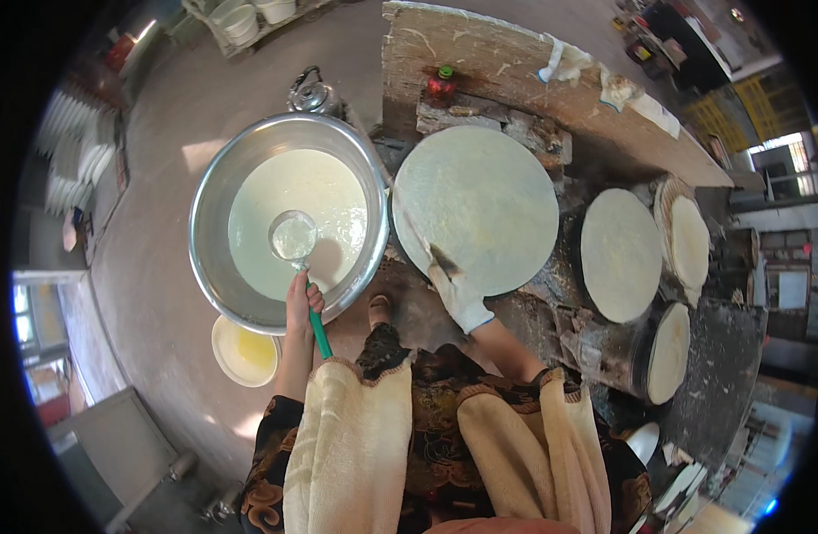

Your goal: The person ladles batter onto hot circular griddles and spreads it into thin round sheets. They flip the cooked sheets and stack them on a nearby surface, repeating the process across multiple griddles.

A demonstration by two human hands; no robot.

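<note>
My left hand (305,300) grips the green handle (320,335) of a ladle. The ladle's round bowl (293,236) holds pale batter and is over the batter (268,193) in a wide metal basin (208,220). My right hand (459,294), in a white cotton glove with dark-stained fingers, is at the near left edge of a large round griddle. A thin pale sheet of batter (482,207) covers that griddle's top. A narrow edge lies along the gloved fingertips; whether it is a tool in the hand is unclear.
Right of me, round flatbreads cover two smaller griddles (621,257) (669,354), beside stacked flatbreads (689,240). A board (489,60) stands behind the large griddle, near a red bottle (441,87). A metal kettle (314,97) and a bowl of yellow liquid (225,350) flank the basin.
</note>
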